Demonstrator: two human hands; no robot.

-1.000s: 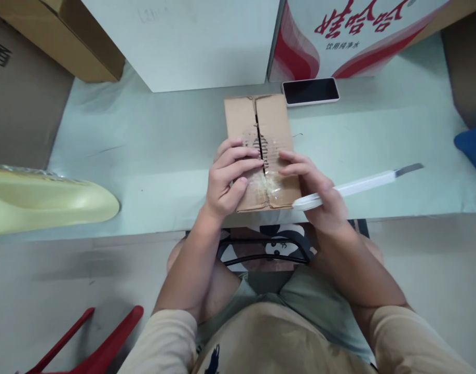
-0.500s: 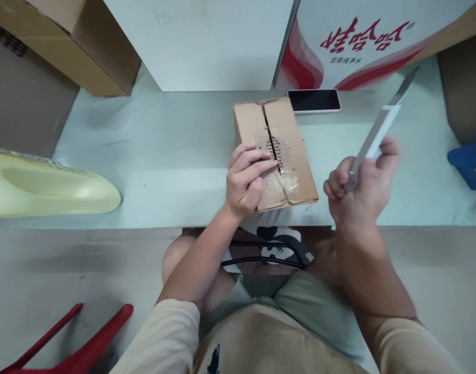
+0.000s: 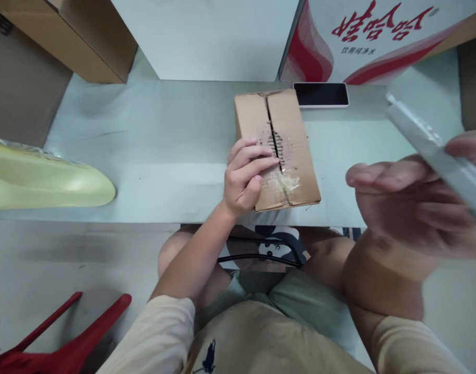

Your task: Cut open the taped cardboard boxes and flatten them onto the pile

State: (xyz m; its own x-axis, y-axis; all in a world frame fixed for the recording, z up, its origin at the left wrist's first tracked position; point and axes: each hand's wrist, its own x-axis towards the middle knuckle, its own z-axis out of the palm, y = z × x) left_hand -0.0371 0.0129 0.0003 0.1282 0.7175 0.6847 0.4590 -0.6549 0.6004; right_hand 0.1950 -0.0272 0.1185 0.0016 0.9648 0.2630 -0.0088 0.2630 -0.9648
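Observation:
A small brown cardboard box point(image 3: 296, 150) sits near the table's front edge, with a dark slit down the middle of its top and shiny tape near its front end. My left hand point(image 3: 245, 179) grips the box's left side, its fingers bent over the top and touching the slit. Raised over the table's right side, my right hand point(image 3: 409, 202) holds a utility knife point(image 3: 428, 135) with a pale handle. The knife and hand are smeared by motion, and I cannot make out the blade. Part of the handle runs past the right frame edge.
A phone point(image 3: 321, 95) lies just behind the box. At the back stand a white carton point(image 3: 214, 41) and a red-and-white carton point(image 3: 362, 65). A larger brown box point(image 3: 93, 41) and a pale yellow object point(image 3: 66, 182) are at left. A red stool point(image 3: 85, 332) is below.
My right hand has moved right and closer to the camera, turning the knife so its far end points up-left. My left hand stays on the box. The whole view has shifted slightly.

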